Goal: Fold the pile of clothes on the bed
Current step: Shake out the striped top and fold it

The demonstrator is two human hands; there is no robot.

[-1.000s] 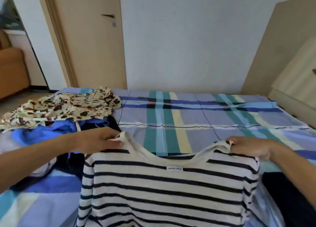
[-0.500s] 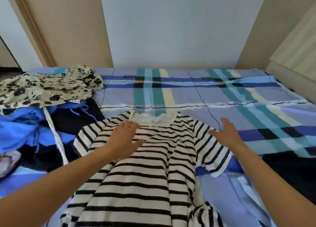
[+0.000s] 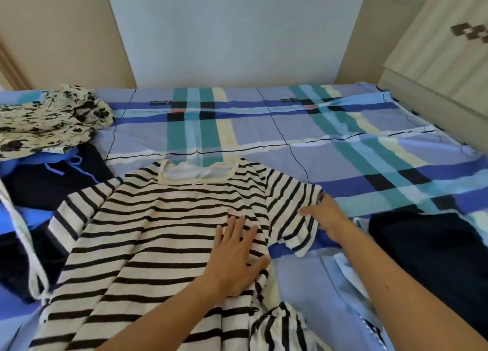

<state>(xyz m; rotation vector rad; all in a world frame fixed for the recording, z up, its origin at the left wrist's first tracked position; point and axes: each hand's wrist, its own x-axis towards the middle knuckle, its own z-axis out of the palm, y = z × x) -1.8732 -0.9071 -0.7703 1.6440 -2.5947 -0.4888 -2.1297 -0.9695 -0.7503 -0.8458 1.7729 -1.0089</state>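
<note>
A white shirt with black stripes (image 3: 163, 234) lies flat on the plaid bed sheet (image 3: 330, 144), collar pointing toward the wall. My left hand (image 3: 236, 258) presses flat with straight fingers on the shirt's right side. My right hand (image 3: 326, 214) pinches the outer edge of the shirt's right sleeve (image 3: 287, 205), thumb on top and fingers hidden under the cloth. At the left lies the pile: a cream garment with black flowers (image 3: 50, 118) on top of blue cloth (image 3: 31, 160) and a dark navy garment (image 3: 52, 184).
A dark garment (image 3: 435, 258) lies on the bed at the right, with light blue cloth (image 3: 343, 268) beside it. A pale wardrobe (image 3: 435, 60) stands along the bed's right side. A white strap (image 3: 23, 234) hangs at the left edge.
The shirt, held up by its shoulders a second ago, now lies spread on the bed. My left hand slid down to the shirt's right side; my right hand took the right sleeve.
</note>
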